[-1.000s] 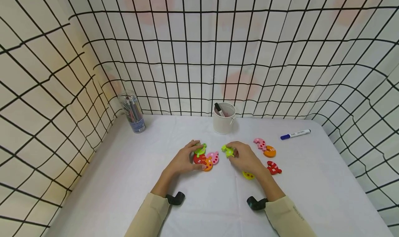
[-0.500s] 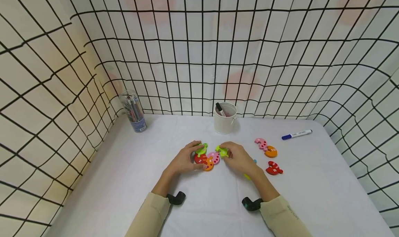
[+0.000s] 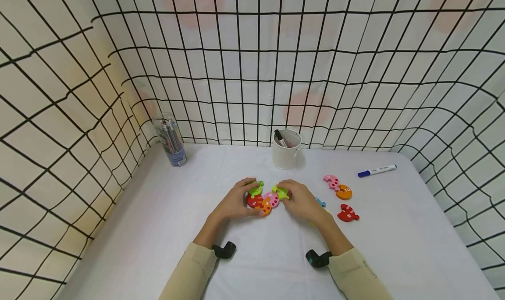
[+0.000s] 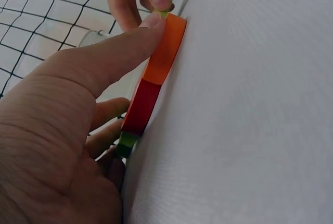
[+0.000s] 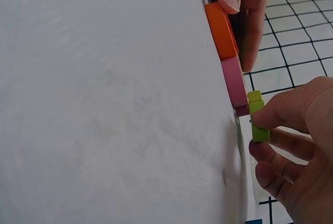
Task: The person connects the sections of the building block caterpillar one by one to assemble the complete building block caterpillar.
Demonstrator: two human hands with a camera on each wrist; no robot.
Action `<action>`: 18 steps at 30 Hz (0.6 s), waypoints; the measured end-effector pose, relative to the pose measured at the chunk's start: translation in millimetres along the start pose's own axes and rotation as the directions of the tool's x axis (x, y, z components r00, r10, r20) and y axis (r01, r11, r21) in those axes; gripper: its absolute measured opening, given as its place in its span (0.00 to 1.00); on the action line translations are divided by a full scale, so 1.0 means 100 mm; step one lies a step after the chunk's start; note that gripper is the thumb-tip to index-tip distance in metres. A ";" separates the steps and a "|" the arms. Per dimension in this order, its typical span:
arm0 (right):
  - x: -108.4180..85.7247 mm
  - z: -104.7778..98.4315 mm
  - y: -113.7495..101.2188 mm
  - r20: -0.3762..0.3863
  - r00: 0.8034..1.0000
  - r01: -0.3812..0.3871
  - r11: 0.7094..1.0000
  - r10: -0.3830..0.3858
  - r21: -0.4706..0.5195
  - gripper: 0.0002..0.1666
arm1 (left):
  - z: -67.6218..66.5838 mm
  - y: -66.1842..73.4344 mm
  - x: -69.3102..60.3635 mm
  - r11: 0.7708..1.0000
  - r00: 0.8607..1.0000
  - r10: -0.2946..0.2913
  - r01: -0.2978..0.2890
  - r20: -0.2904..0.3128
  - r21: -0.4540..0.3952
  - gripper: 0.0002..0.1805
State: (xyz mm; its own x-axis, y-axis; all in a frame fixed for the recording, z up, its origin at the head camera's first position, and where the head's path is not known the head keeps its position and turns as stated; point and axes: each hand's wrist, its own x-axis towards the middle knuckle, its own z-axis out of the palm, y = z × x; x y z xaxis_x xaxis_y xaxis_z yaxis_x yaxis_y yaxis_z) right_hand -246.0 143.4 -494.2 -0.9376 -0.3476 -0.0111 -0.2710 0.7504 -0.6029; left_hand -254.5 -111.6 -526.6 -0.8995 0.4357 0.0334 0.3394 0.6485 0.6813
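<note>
My left hand (image 3: 233,202) holds a joined group of puzzle pieces on the white cloth, its thumb on the orange piece (image 4: 166,49) and its fingers by the green head piece (image 3: 256,189). A red piece (image 4: 141,107) marked 2 lies between those two. Joined at the group's right side is a pink spotted piece (image 5: 234,82). Between thumb and fingers, my right hand (image 3: 301,200) pinches a lime green piece (image 5: 259,117), right beside the pink one. In the right wrist view the green piece looks raised off the cloth; whether it touches the pink one I cannot tell.
Right of my right hand lie a red piece (image 3: 348,213), an orange piece (image 3: 344,192), a pink piece (image 3: 331,182) and a partly hidden blue piece (image 3: 320,201). A marker (image 3: 377,171), white bucket (image 3: 286,153) and pencil jar (image 3: 171,142) stand or lie farther back, before a black wire grid.
My right hand has carried the lime green piece leftward to the pink piece, and over the last half second it barely moves. My left hand stays on the joined pieces.
</note>
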 end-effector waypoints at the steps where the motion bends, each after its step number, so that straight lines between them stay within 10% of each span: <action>1: 0.01 0.00 0.00 0.003 1.000 -0.005 1.000 0.005 -0.004 0.27 | 0.00 0.00 0.00 1.000 1.000 0.000 0.000 -0.001 -0.002 0.50; 18: -0.02 -0.02 0.10 -0.006 0.999 -0.034 0.999 0.034 0.021 0.27 | 0.01 -0.01 0.00 0.998 0.997 0.068 -0.068 -0.022 -0.014 0.50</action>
State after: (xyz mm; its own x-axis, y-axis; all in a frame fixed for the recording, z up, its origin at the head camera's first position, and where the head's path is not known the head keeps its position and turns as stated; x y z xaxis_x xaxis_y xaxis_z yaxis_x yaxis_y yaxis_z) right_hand -247.0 152.3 -498.6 -0.9476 -0.3184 -0.0271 -0.2342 0.7496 -0.6191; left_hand -254.5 -111.3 -528.0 -0.8801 0.4651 0.0955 0.3961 0.6083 0.6878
